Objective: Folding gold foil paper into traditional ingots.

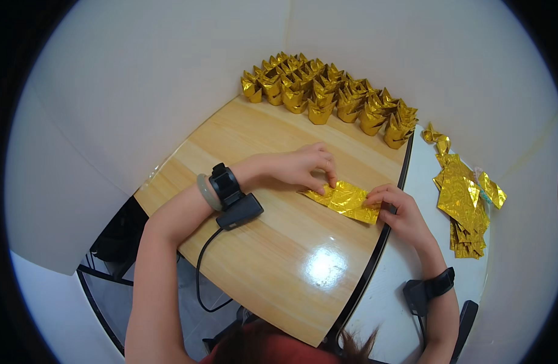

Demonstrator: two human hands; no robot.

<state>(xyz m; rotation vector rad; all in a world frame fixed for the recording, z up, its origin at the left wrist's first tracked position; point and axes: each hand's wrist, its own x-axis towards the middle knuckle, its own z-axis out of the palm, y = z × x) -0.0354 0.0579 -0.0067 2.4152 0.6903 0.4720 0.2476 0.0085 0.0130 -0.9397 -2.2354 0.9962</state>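
gold foil sheet [346, 202] lies flat on the wooden table [279, 267], near its right edge. right hand [400, 212] pinches its right end; left hand [306, 167] presses fingertips together onto its left end (both wrists strapped). further right, a stack of gold sheets [464, 212]; farthest, folded gold ingots [330, 97] in rows.

gold foil sheet [346, 202]: ends under fingertips | wrist cable [201, 279]: runs off behind table edge [273, 321]
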